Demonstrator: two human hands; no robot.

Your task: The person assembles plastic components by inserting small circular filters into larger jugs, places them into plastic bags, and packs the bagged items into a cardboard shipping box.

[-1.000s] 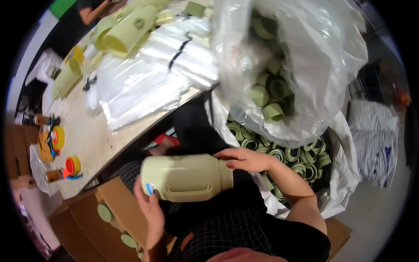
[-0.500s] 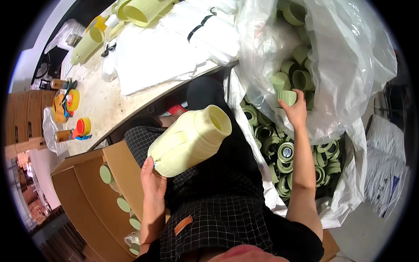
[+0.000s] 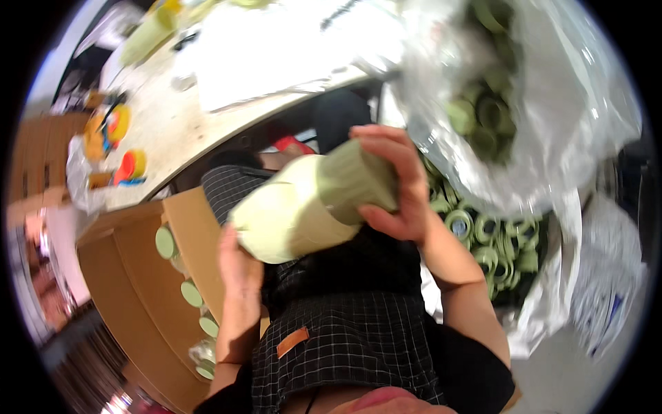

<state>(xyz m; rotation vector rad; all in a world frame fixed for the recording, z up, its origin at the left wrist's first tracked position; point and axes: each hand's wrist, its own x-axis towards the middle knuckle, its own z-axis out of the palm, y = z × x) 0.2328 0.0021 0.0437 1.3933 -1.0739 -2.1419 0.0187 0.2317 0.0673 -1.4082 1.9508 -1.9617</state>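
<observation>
A pale yellow vacuum flask body point(image 3: 286, 210) lies tilted across my lap, its upper end toward the right. My left hand point(image 3: 239, 262) is closed around its base. A green ribbed cup point(image 3: 353, 181) covers the flask's mouth, and my right hand point(image 3: 403, 186) wraps over the cup's outer end with the thumb below. The cup hides the flask's opening, and blur hides how firmly it sits. Right of my right arm, a white sack holds several green ring-shaped parts point(image 3: 493, 252). Above it, a clear plastic bag point(image 3: 552, 117) contains more green cups point(image 3: 486, 114).
On the left stands an open cardboard box point(image 3: 131, 297) with several green-topped flasks point(image 3: 192, 293) along its side. A worktable point(image 3: 169, 131) carries white sheets point(image 3: 255, 65), tape rolls point(image 3: 132, 164) and a pale yellow flask body point(image 3: 148, 38). Wrapped white bundles lie on the floor at the right.
My right hand has brought a green cup from the plastic bag over to the flask, covering its open mouth. The left hand still grips the flask's base.
</observation>
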